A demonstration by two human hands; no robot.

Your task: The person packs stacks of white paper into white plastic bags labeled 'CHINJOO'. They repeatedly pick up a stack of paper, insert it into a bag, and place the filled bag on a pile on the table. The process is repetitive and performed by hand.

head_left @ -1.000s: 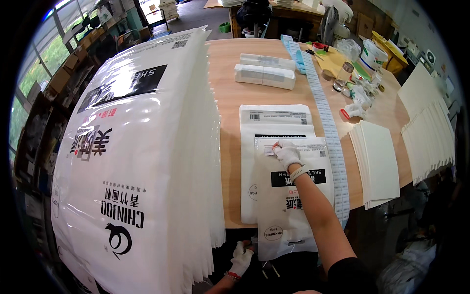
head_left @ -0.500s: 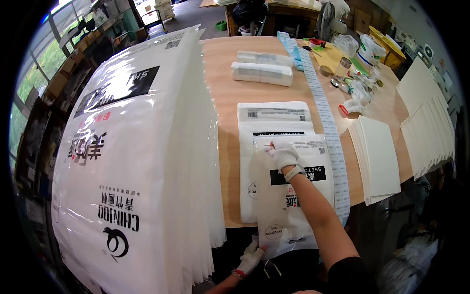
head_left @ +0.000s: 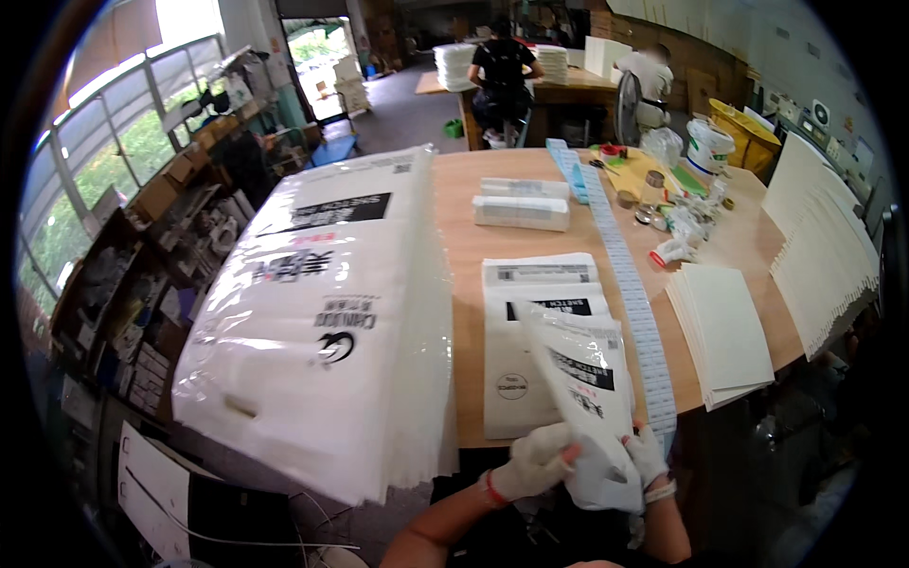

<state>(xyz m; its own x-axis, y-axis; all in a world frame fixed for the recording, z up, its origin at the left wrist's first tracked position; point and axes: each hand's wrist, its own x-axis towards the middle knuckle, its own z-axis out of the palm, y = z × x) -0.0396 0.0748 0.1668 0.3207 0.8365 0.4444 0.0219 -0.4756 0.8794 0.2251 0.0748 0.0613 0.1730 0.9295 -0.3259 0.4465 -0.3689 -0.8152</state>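
Note:
Both my hands wear white gloves with bare fingertips showing. Between them, tilted up off the table's near edge, is a white plastic paper packet with black print and a curled lower end. My left hand grips its lower left side, fingers closed. On its lower right edge, my right hand is closed too, its fingers partly hidden by the packet. Behind lies a similar flat packet, partly covered by the raised one. A long strip of printed labels runs along the table to their right.
Left stands a big stack of clear printed plastic bags, overhanging the table. Two wrapped bundles lie farther back. Right are stacks of white sheets, a glass jar, scissors and a white bucket. Two people work beyond.
The packet has been lifted off the flat one and tilted up. My right hand has moved from its top to its lower right edge; my left hand has risen. The view now reaches farther.

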